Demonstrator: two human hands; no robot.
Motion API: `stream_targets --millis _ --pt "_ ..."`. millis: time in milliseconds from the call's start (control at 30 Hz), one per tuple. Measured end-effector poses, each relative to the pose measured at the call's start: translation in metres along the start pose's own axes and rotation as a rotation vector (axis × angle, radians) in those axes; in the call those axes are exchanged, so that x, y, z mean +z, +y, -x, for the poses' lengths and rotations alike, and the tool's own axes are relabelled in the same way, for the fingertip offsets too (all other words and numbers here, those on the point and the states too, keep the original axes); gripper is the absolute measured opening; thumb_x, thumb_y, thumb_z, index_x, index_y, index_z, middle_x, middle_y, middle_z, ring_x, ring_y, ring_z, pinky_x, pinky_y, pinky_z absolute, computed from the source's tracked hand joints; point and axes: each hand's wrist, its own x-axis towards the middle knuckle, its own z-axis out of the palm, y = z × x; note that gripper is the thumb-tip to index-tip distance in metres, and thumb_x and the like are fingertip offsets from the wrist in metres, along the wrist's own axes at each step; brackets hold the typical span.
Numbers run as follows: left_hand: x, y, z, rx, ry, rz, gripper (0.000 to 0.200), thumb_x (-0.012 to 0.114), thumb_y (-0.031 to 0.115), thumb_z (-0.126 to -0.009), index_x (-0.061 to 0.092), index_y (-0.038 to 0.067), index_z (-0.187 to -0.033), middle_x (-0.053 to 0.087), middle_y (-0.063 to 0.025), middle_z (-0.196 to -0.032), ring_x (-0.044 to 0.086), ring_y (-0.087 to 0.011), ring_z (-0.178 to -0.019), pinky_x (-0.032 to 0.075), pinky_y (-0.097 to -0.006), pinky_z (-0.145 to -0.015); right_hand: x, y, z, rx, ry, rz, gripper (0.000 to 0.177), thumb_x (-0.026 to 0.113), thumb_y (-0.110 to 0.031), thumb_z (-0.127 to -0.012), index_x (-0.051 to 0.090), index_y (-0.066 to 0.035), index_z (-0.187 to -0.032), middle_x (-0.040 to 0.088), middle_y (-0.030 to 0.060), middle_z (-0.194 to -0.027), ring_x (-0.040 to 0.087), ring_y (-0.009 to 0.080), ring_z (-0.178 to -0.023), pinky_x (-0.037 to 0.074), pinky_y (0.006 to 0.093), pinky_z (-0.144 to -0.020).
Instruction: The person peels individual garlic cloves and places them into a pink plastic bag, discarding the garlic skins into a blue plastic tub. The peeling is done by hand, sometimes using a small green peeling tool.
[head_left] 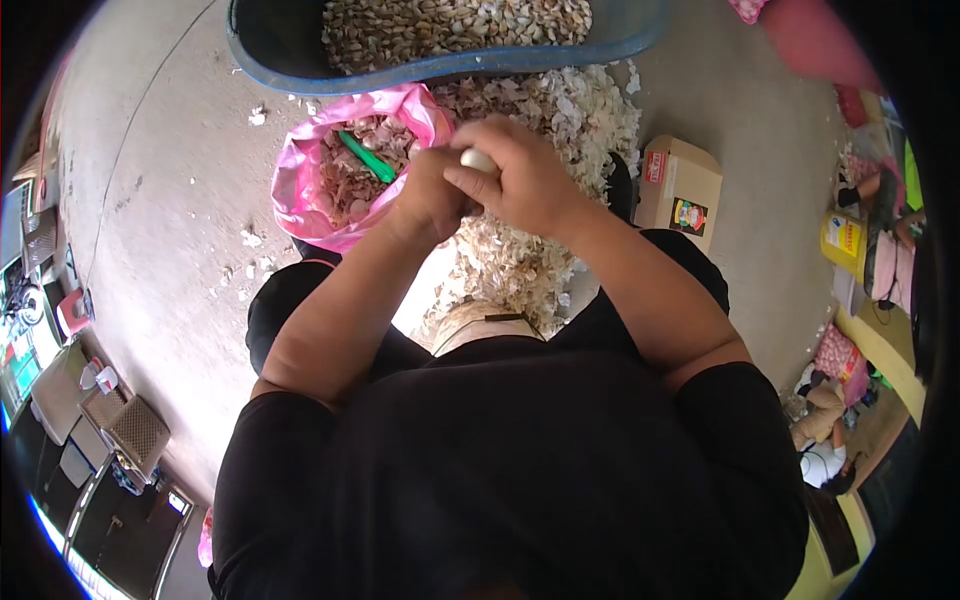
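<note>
My right hand (525,178) is closed, with a pale peeled garlic clove (478,160) showing between its thumb and fingers. Pressed up against it is my left hand (433,195), its fingers curled; what they hold, if anything, is hidden. Both hands are above the right edge of a pink plastic bag (293,185), rolled open and holding garlic with papery purplish skins. On the garlic in the bag lies a green knife-like tool (366,157). Below the hands, a heap of pale garlic skins (515,265) spreads between my legs.
A dark tub with a blue rim (440,68) holds many garlic cloves (455,28) ahead. More skins (590,110) lie beside it. A cardboard box (685,180) stands right of my knee. Farther right are a yellow container (843,240) and another person (825,420). Chairs (135,432) stand at left.
</note>
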Motion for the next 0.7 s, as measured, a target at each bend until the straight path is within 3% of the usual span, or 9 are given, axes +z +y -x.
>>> stream_targets --millis 33,67,167,200,300,433,467,567,700 --pt "-0.002 -0.008 -0.001 0.024 -0.025 0.024 0.027 0.051 0.024 -0.083 0.056 -0.003 -0.082 0.054 -0.0061 -0.063 0.048 -0.0145 -0.044 0.034 -0.026 -0.037 0.002 -0.003 0.003 0.008 -0.074 -0.036 0.014 0.049 -0.019 -0.082 0.054 -0.006 -0.084 0.054 0.0078 -0.072 0.055 0.0205 -0.061 0.044 0.0291 -0.056" --pt "-0.009 -0.009 -0.002 0.206 -0.039 -0.338 0.023 0.054 0.022 -0.08 0.057 -0.001 -0.078 0.057 -0.0095 -0.062 0.053 -0.023 -0.047 0.039 -0.0319 -0.04 -0.001 -0.008 0.001 0.13 -0.086 -0.168 0.02 0.048 -0.025 -0.083 0.052 -0.006 -0.082 0.052 0.006 -0.069 0.051 0.0163 -0.055 0.042 0.0279 -0.05" --pt "-0.012 -0.002 -0.008 0.706 0.244 -1.281 0.018 0.054 0.018 -0.079 0.058 0.0 -0.078 0.058 -0.014 -0.063 0.056 -0.0337 -0.052 0.044 -0.0397 -0.047 -0.009 -0.002 -0.007 0.831 0.041 -0.878 0.027 0.043 -0.031 -0.086 0.052 -0.006 -0.084 0.051 0.0033 -0.067 0.046 0.0117 -0.049 0.04 0.0258 -0.046" --pt "-0.005 0.01 0.0 0.412 0.184 -1.38 0.022 0.056 0.013 -0.075 0.053 -0.002 -0.091 0.058 -0.0198 -0.082 0.058 -0.0354 -0.069 0.046 -0.0353 -0.062 -0.012 0.0 -0.009 0.912 0.007 -0.846 0.033 0.039 -0.036 -0.088 0.051 -0.006 -0.087 0.051 0.0019 -0.069 0.045 0.0107 -0.049 0.039 0.0244 -0.046" --pt "-0.009 -0.004 -0.002 0.721 0.301 -1.208 0.028 0.053 0.015 -0.079 0.049 -0.001 -0.102 0.056 -0.0207 -0.093 0.057 -0.0327 -0.082 0.044 -0.0331 -0.071 -0.006 0.007 -0.005 1.007 -0.058 -0.914 0.03 0.037 -0.033 -0.09 0.05 -0.006 -0.092 0.052 0.0031 -0.07 0.047 0.0093 -0.05 0.042 0.0229 -0.044" --pt "-0.006 0.013 0.002 0.2 0.027 -0.483 0.032 0.04 0.023 -0.09 0.046 -0.004 -0.105 0.057 -0.0114 -0.092 0.054 -0.0176 -0.083 0.043 -0.0272 -0.075 0.002 0.01 -0.005 0.921 0.015 -0.945 0.033 0.038 -0.034 -0.09 0.051 -0.004 -0.094 0.056 0.0062 -0.077 0.054 0.0111 -0.061 0.046 0.0252 -0.051" --pt "-0.01 0.008 -0.002 0.317 -0.002 -0.502 0.035 0.038 0.027 -0.091 0.047 -0.005 -0.105 0.056 -0.0083 -0.09 0.052 -0.0124 -0.079 0.043 -0.0248 -0.074 0.007 0.02 -0.002 0.747 -0.028 -0.686 0.034 0.04 -0.034 -0.089 0.052 -0.003 -0.092 0.057 0.0052 -0.073 0.054 0.0132 -0.058 0.047 0.0262 -0.053" --pt "-0.013 0.012 -0.004 0.252 0.029 -0.375 0.036 0.038 0.028 -0.091 0.048 -0.004 -0.105 0.057 -0.0091 -0.089 0.053 -0.0126 -0.078 0.043 -0.0243 -0.072 -0.015 0.002 -0.017 0.846 -0.233 -0.418 0.034 0.044 -0.035 -0.087 0.052 -0.001 -0.091 0.057 0.0063 -0.067 0.054 0.0152 -0.056 0.045 0.0283 -0.055" --pt "-0.012 0.023 -0.002 0.1 -0.119 -0.057 0.039 0.035 0.03 -0.091 0.047 -0.004 -0.106 0.057 -0.0101 -0.089 0.056 -0.0161 -0.08 0.047 -0.0282 -0.069 -0.001 0.013 -0.012 0.436 0.0 -0.266 0.035 0.048 -0.036 -0.084 0.05 -0.001 -0.085 0.054 0.0113 -0.059 0.054 0.0205 -0.053 0.042 0.0345 -0.053"
